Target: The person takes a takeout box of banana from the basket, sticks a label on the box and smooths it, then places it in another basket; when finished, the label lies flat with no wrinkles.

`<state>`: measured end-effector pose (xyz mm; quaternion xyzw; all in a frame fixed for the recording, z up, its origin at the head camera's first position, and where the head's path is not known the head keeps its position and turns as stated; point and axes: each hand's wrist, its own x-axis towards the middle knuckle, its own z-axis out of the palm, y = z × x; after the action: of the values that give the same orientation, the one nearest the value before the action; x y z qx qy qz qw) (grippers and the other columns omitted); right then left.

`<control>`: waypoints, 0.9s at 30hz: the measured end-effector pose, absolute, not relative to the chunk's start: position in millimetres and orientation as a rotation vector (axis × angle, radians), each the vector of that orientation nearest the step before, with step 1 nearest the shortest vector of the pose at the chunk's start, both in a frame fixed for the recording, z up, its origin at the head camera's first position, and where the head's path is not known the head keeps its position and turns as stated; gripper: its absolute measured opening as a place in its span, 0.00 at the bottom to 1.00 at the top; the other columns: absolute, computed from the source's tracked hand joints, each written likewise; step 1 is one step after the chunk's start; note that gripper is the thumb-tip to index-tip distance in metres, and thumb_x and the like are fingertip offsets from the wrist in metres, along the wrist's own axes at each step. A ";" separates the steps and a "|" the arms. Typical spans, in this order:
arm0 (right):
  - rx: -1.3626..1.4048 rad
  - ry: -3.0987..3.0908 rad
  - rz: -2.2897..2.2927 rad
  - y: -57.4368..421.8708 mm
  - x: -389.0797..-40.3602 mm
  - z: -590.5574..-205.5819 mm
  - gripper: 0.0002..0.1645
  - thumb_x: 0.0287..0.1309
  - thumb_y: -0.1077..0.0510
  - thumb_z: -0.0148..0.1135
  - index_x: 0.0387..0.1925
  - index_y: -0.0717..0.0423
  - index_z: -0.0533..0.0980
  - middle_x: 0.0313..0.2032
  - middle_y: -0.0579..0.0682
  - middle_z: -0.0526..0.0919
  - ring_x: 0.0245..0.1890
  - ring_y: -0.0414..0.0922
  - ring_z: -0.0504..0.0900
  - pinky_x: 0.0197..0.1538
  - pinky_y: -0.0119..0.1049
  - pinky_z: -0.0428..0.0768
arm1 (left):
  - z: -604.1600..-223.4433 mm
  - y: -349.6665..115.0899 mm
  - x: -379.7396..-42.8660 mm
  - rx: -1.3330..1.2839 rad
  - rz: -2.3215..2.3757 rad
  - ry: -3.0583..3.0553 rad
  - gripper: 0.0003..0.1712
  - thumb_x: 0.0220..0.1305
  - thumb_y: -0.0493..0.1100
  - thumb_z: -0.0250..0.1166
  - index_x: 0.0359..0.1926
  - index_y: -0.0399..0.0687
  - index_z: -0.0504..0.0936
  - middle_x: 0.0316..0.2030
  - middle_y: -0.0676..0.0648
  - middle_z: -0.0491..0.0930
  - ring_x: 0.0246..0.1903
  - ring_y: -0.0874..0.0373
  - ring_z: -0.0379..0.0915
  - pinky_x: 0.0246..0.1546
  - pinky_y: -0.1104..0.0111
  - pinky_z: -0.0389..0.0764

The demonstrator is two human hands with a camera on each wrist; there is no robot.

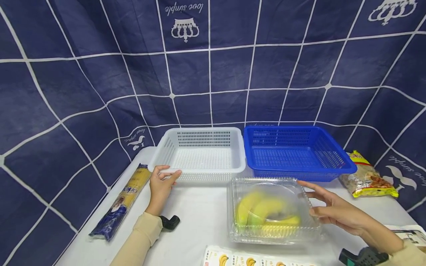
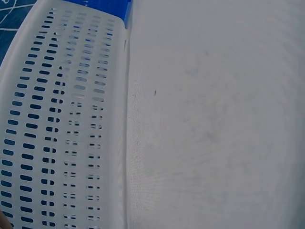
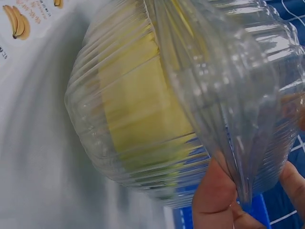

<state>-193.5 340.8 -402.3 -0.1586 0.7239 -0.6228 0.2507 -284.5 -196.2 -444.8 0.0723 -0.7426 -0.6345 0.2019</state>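
Note:
A clear plastic clamshell box (image 1: 269, 236) with yellow bananas (image 1: 251, 207) inside is over the front middle of the white table. My right hand (image 1: 342, 212) grips its right edge. In the right wrist view, the thumb (image 3: 214, 195) presses on the box's joined rim, with other fingers round the far side. At the front left corner of the white perforated basket (image 1: 199, 171), my left hand (image 1: 161, 188) holds the rim, fingers over it and thumb along the front. The basket's slotted wall (image 2: 81, 124) fills the left of the left wrist view, where the hand is mostly hidden.
Beside the white basket stands a blue basket (image 1: 299, 168). Left lies a long pasta packet (image 1: 123, 203); right of the blue basket, a yellow-and-red food bag (image 1: 366, 177). A label sheet with banana pictures (image 1: 259, 258) lies at the front, another packet (image 1: 411, 236) at the right edge.

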 end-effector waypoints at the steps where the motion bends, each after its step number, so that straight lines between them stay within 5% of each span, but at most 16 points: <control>1: -0.427 1.965 -1.702 339.5 -193.4 -404.3 0.46 0.79 0.65 0.54 0.72 0.03 0.63 0.75 0.84 0.34 0.42 0.40 0.77 0.44 0.41 0.83 | -444.8 -196.0 -284.5 0.202 -1.769 -2.077 0.28 0.65 0.37 0.80 0.58 0.40 0.73 0.27 0.61 0.86 0.22 0.54 0.84 0.20 0.75 0.75; 12: -0.411 1.951 -1.751 327.6 -204.3 -415.8 0.44 0.77 0.64 0.56 0.72 0.06 0.64 0.75 0.82 0.37 0.33 0.38 0.72 0.38 0.33 0.78 | -443.1 -196.7 -284.4 0.201 -1.764 -2.097 0.29 0.66 0.38 0.80 0.59 0.40 0.73 0.27 0.62 0.85 0.23 0.51 0.85 0.21 0.75 0.75; 23: -0.388 2.022 -1.715 319.7 -204.6 -416.8 0.46 0.76 0.64 0.58 0.75 0.08 0.62 0.77 0.81 0.37 0.54 0.48 0.75 0.49 0.46 0.83 | -443.0 -198.1 -286.5 0.181 -1.774 -2.099 0.29 0.66 0.38 0.80 0.59 0.41 0.73 0.27 0.62 0.85 0.22 0.53 0.84 0.21 0.75 0.75; 27: -0.397 2.046 -1.695 318.0 -206.1 -414.0 0.46 0.76 0.63 0.59 0.77 0.10 0.60 0.77 0.81 0.38 0.54 0.48 0.76 0.47 0.46 0.84 | -443.1 -198.0 -287.2 0.188 -1.780 -2.095 0.29 0.65 0.39 0.80 0.59 0.41 0.73 0.27 0.62 0.85 0.22 0.56 0.83 0.21 0.75 0.75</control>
<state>-206.1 318.0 -414.0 -0.1438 0.7418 -0.6148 0.2257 -287.2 -198.0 -443.1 0.0668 -0.7461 -0.6339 0.1922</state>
